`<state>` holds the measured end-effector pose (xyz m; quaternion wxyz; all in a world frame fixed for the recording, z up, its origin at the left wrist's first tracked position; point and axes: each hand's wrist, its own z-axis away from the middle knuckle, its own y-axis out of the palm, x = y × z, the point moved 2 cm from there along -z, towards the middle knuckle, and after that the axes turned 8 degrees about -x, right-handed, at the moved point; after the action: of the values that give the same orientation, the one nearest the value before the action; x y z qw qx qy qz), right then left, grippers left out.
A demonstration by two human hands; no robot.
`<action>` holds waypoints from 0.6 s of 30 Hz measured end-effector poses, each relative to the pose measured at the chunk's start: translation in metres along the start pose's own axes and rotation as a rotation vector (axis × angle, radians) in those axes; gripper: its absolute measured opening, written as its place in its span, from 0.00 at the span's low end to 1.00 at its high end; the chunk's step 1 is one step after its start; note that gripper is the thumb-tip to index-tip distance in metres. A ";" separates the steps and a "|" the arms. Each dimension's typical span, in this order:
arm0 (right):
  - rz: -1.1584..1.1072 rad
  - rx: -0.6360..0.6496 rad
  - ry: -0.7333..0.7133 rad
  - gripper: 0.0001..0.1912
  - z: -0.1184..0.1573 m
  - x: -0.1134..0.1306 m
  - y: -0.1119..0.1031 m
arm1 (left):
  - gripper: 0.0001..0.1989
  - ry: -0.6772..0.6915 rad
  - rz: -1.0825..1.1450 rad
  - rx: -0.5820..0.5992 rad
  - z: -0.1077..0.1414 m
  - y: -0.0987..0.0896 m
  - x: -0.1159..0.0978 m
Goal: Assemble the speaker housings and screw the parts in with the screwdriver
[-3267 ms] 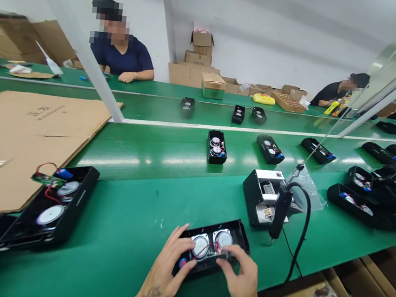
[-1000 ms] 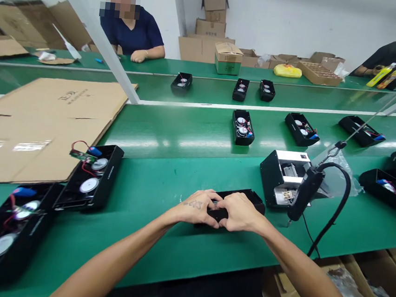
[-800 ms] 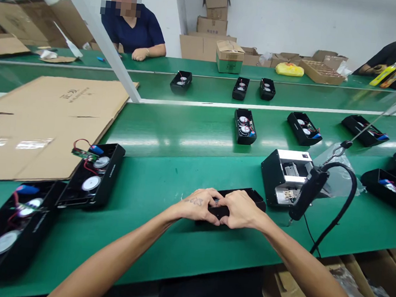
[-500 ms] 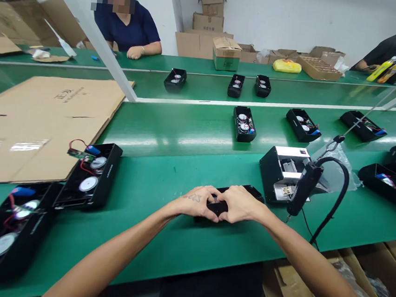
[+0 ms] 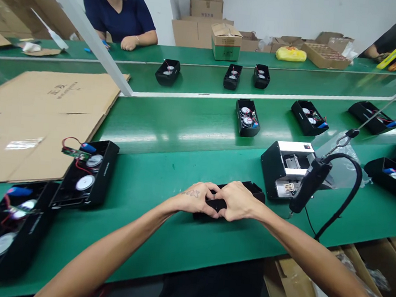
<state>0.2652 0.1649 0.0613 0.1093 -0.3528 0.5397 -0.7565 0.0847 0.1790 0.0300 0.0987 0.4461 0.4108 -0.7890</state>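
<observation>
Head — left hand (image 5: 196,197) and right hand (image 5: 238,201) touch casing (image 5: 216,204).

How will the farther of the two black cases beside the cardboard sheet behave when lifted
The case will probably stay stiff, judging by its straight walls. Its circuit board may swing or snag, jutting past the rim with slack red wires.

Left grip (image 5: 196,198) and right grip (image 5: 237,201) have drawn together over the black case (image 5: 255,190), covering its discs.
</observation>
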 end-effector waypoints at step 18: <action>-0.070 -1.610 0.519 0.26 0.145 -0.049 0.000 | 0.08 0.455 -0.578 -0.364 0.059 0.082 0.004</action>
<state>0.3959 0.0845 0.0657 -0.3263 -0.1548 0.9106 -0.2010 0.0879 0.0838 -0.0035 -0.1430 0.4509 0.6633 -0.5798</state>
